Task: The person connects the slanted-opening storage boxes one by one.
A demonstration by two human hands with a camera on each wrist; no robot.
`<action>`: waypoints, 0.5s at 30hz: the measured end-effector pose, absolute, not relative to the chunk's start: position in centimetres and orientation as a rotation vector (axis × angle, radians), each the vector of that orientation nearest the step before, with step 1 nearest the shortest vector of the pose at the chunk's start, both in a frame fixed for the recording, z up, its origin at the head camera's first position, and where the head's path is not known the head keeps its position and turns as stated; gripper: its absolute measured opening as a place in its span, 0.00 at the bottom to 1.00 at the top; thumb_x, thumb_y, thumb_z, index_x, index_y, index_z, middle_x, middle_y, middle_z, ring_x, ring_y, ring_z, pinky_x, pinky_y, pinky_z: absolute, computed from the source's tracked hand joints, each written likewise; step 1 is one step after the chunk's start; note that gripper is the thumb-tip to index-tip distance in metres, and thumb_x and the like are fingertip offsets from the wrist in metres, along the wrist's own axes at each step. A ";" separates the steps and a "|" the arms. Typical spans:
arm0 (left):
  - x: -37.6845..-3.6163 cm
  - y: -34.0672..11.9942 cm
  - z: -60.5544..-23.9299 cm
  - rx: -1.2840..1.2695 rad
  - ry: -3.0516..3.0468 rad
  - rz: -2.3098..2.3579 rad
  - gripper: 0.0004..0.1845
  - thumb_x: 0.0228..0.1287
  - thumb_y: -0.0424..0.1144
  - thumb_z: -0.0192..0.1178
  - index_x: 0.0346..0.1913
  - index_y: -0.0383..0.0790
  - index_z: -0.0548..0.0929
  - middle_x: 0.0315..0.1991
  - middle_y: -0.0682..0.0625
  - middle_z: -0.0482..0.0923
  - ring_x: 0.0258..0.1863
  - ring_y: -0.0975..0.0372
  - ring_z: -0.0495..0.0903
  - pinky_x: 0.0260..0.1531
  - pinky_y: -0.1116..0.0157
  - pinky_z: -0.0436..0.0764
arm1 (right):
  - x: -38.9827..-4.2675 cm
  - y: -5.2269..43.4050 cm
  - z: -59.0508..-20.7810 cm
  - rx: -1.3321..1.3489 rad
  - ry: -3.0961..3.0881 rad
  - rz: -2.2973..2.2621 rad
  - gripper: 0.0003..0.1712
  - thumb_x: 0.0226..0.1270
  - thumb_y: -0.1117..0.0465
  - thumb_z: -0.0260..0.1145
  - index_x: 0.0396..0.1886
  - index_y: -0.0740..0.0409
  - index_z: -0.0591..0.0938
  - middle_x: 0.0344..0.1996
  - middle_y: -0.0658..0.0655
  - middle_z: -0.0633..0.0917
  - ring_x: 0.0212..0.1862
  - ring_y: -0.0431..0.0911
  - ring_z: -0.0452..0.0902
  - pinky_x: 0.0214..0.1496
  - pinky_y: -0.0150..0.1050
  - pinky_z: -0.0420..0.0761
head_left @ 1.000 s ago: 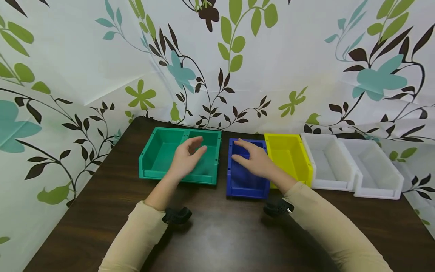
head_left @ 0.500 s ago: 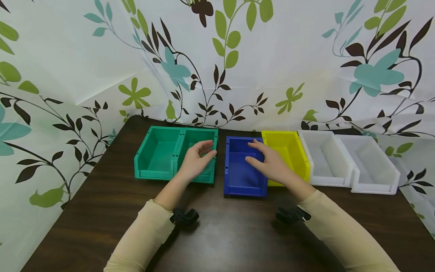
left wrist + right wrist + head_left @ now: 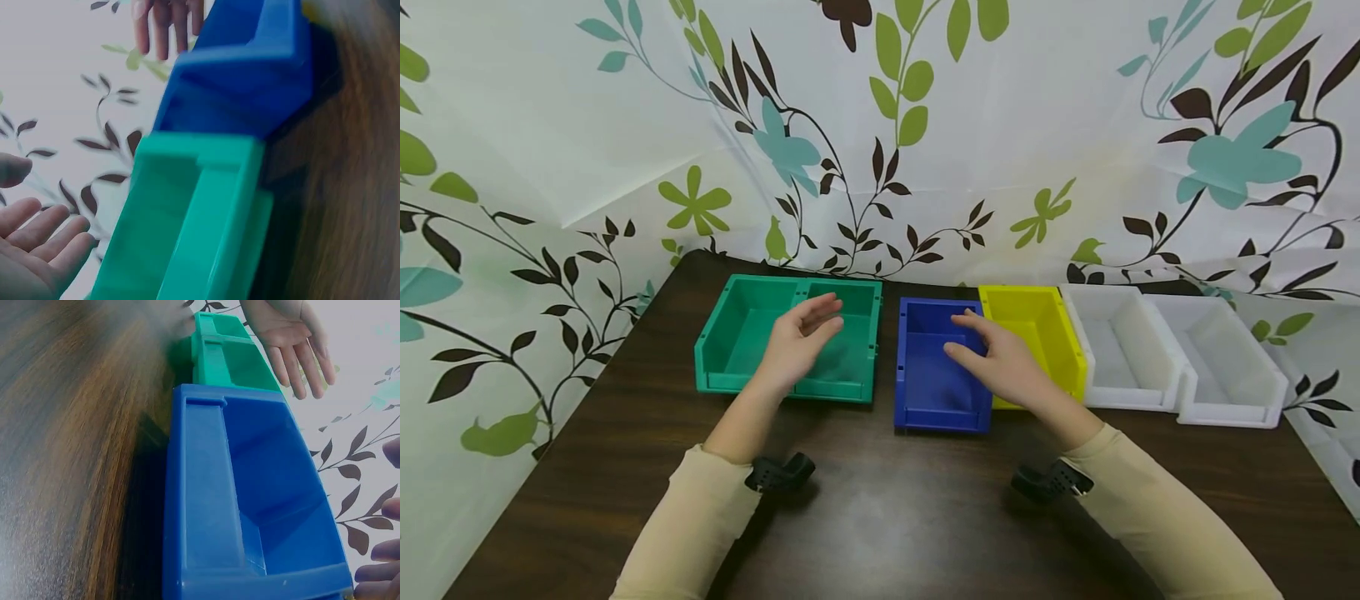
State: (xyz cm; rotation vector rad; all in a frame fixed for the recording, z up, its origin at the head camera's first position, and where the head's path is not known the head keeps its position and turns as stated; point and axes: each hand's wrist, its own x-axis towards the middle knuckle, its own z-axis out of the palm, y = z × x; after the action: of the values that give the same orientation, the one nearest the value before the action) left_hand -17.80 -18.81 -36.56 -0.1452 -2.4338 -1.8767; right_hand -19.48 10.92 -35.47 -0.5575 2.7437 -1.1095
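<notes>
a: the left hand (image 3: 793,346) hovers over the green bin (image 3: 741,337), fingers straight and slightly spread, holding nothing. the wrist view shows the same relaxed fingers (image 3: 44,234) above the bin's rim, not touching it.

b: and the right hand (image 3: 1000,362) hangs over the blue bin (image 3: 928,379), fingers loose and apart, gripping nothing. whether it brushes the wall between blue and yellow cannot be told.

a: the green bin sits at about ten o'clock on the dark wooden table (image 3: 880,517), the blue bin at twelve, a narrow gap between them.

b: at one o'clock the yellow bin (image 3: 1037,329) stands just beside the blue one, then two white bins (image 3: 1180,354) run on toward two o'clock, side by side. a leaf-patterned curtain (image 3: 925,142) hangs behind the row.
</notes>
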 end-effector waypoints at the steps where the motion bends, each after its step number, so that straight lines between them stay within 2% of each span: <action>1: -17.8 -19.3 -36.5 -0.129 -2.438 -1.849 0.27 0.68 0.42 0.56 0.67 0.37 0.67 0.63 0.44 0.72 0.62 0.54 0.72 0.61 0.53 0.71 | -19.5 10.8 -35.4 -0.553 2.742 -1.115 0.33 0.67 0.45 0.59 0.67 0.55 0.68 0.72 0.59 0.61 0.71 0.57 0.57 0.68 0.58 0.62; 5: -18.1 -20.9 -36.5 -0.038 -2.482 -1.657 0.25 0.70 0.44 0.52 0.66 0.37 0.69 0.63 0.44 0.73 0.62 0.56 0.72 0.60 0.55 0.73 | -19.5 10.6 -35.2 -0.543 2.750 -1.113 0.33 0.67 0.46 0.59 0.67 0.56 0.69 0.72 0.60 0.62 0.71 0.57 0.58 0.68 0.58 0.63; 8: -18.3 -21.8 -36.5 0.034 -2.511 -1.487 0.24 0.72 0.47 0.48 0.64 0.36 0.72 0.60 0.43 0.76 0.53 0.55 0.76 0.49 0.58 0.78 | -19.5 10.6 -35.2 -0.542 2.758 -1.110 0.32 0.67 0.46 0.59 0.67 0.56 0.69 0.71 0.60 0.62 0.71 0.58 0.59 0.67 0.58 0.64; 10: -18.5 -22.3 -36.6 0.086 -2.528 -1.429 0.24 0.73 0.49 0.45 0.63 0.37 0.74 0.57 0.41 0.78 0.46 0.54 0.77 0.39 0.59 0.77 | -19.6 10.5 -35.2 -0.537 2.759 -1.109 0.32 0.67 0.46 0.59 0.67 0.57 0.69 0.71 0.61 0.62 0.70 0.58 0.59 0.67 0.58 0.64; 11: -18.5 -22.5 -36.6 0.111 -2.537 -1.415 0.24 0.74 0.49 0.44 0.63 0.38 0.74 0.57 0.41 0.78 0.47 0.54 0.76 0.37 0.59 0.76 | -19.6 10.5 -35.2 -0.533 2.759 -1.107 0.32 0.67 0.46 0.59 0.67 0.56 0.69 0.71 0.61 0.62 0.70 0.58 0.59 0.67 0.58 0.64; 13: -18.6 -22.8 -36.7 0.156 -2.564 -1.413 0.25 0.74 0.50 0.42 0.64 0.38 0.73 0.60 0.42 0.75 0.53 0.53 0.75 0.42 0.57 0.77 | -19.6 10.5 -35.1 -0.525 2.761 -1.105 0.32 0.67 0.46 0.59 0.66 0.56 0.69 0.71 0.61 0.62 0.70 0.58 0.59 0.67 0.58 0.65; 15: -18.6 -23.1 -36.8 0.192 -2.612 -1.431 0.27 0.75 0.51 0.38 0.66 0.39 0.70 0.65 0.43 0.70 0.63 0.53 0.69 0.52 0.54 0.75 | -19.6 10.4 -35.1 -0.517 2.764 -1.103 0.32 0.67 0.46 0.59 0.66 0.56 0.70 0.71 0.61 0.63 0.70 0.58 0.60 0.67 0.58 0.65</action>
State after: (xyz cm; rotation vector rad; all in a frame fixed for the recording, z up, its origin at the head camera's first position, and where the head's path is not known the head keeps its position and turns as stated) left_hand -18.63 -23.14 -36.83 0.1915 -2.6120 -1.4311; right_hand -19.59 10.40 -35.13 -0.5165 2.7636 -1.1030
